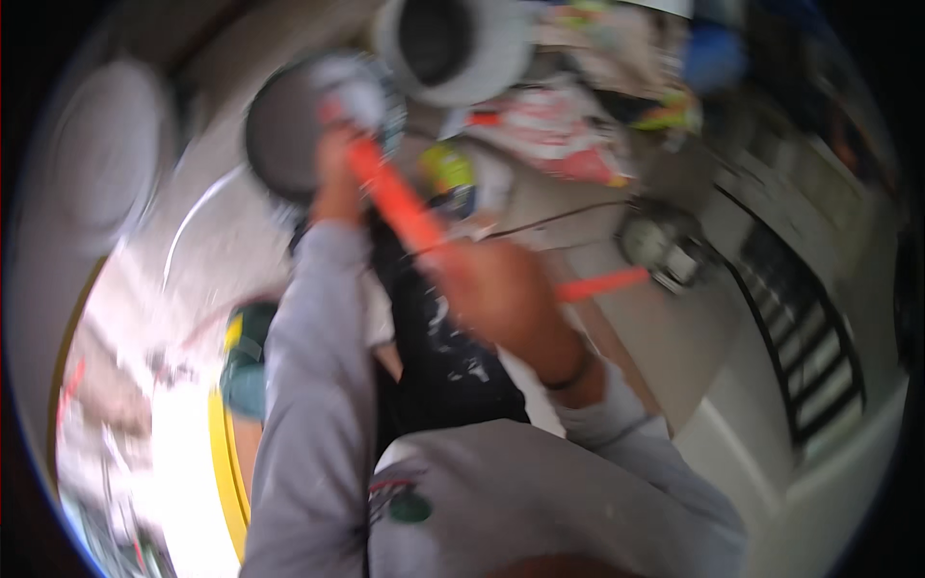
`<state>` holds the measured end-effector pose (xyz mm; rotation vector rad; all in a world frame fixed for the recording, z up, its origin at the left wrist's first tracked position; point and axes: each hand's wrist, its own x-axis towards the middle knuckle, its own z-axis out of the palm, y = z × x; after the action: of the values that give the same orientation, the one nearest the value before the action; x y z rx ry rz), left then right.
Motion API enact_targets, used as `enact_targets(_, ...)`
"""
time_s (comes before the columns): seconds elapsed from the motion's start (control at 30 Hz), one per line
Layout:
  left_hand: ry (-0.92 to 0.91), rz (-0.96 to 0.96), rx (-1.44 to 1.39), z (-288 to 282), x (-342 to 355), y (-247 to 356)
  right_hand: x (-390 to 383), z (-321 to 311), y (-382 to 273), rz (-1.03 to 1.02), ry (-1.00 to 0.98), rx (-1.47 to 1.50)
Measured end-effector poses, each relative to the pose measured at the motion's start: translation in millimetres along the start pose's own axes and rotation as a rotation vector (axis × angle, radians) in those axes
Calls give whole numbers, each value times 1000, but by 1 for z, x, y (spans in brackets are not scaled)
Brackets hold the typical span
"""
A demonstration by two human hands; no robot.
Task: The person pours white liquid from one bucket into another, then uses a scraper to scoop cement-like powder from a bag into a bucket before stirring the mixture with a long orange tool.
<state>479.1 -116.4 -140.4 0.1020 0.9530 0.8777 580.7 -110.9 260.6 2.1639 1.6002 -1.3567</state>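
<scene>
I grip a long orange-handled tool [401, 197], blurred by motion. My left hand [336, 166] is closed round its upper part at the rim of a dark bucket [275, 144]; a pale, blurred shape inside the bucket is too unclear to name. My right hand [496, 294] holds the lower part, in front of my torso. A separate-looking orange bar [607, 282] shows just right of that hand. Just right of the bucket is a yellow-green and dark object [446, 171].
A white bucket [506, 48] stands behind, near red-and-white bags [549, 135]. A small machine [655, 241] lies on the floor at right, beside a black slatted rack [780, 303]. A pale round object [106, 149] is far left. A green-and-yellow object [246, 366] sits by my left arm.
</scene>
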Motion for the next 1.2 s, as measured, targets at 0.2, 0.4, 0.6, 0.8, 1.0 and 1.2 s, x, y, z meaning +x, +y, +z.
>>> enact_targets(0.2,104,-234,-274,-42,-82,61,3,5,-41,-286,51,-288)
enact_targets(0.4,396,-20,-193,-53,-199,72,22,-8,-68,-520,-118,-605)
enact_targets(0.6,644,131,-304,-82,-299,56,32,-2,-99,-606,-248,-939)
enact_targets(0.8,1078,203,-447,-41,-364,-73,34,19,-116,-842,-206,-1094)
enact_targets(1.0,888,474,-296,-12,-351,-114,22,67,-134,-1136,-26,-1305)
enact_targets(1.2,984,1041,475,2,-273,39,16,92,-142,-1505,-40,-1479)
